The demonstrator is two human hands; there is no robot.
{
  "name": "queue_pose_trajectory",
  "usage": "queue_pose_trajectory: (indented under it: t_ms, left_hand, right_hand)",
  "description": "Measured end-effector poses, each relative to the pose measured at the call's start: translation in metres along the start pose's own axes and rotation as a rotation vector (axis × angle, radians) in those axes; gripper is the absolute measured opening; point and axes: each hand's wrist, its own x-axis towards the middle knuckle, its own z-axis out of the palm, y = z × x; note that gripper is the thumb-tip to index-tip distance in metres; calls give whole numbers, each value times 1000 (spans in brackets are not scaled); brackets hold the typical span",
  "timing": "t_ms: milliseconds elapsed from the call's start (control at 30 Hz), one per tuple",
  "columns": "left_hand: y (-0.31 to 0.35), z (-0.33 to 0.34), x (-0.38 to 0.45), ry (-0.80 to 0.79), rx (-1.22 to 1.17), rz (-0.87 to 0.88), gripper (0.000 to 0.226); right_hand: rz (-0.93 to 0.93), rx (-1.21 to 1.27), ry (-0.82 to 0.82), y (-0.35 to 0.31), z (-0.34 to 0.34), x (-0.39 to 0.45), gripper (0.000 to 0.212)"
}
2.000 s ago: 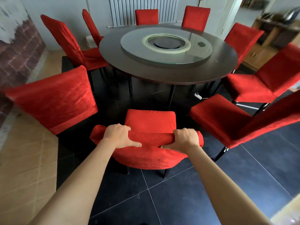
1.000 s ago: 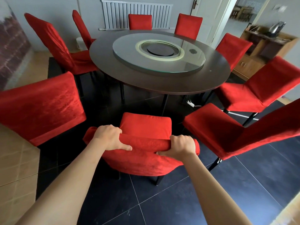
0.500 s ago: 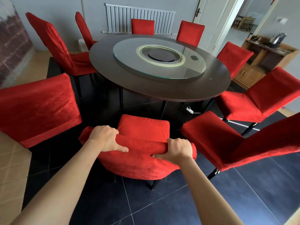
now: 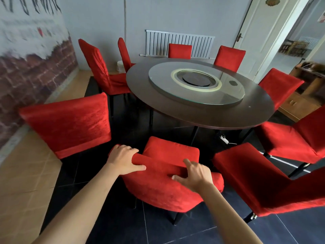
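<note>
Left hand (image 4: 123, 160) gripped chair (image 4: 163, 191) backrest top, likely to steer seat toward round table (image 4: 211, 118); right hand (image 4: 195, 175) lay wide, fingers straight, on same backrest.

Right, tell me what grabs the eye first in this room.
Bright red chairs ring the dark round table in mid-room, with a glass turntable on top. Nearest the camera, the left hand grips the top of the closest chair while the right hand rests on it, fingers spread.
</note>
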Motion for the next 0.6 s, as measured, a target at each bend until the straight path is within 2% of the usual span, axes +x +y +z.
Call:
queue_pose_trajectory:
  t_ms: [200, 467, 600]
  left_hand:
    - [-69, -23, -29, 95, -47, -186, 82]
    - [-229, -27, -82, 125, -107, -568, 80]
    - [-306, -24, -87, 105, -151, -674, 81]
  right_hand:
    - [-133, 77, 25, -70, -20, 50, 80]
    - [-351, 151, 57, -206, -25, 129, 85]
    - [-424, 160, 65, -284, -27, 171, 85]
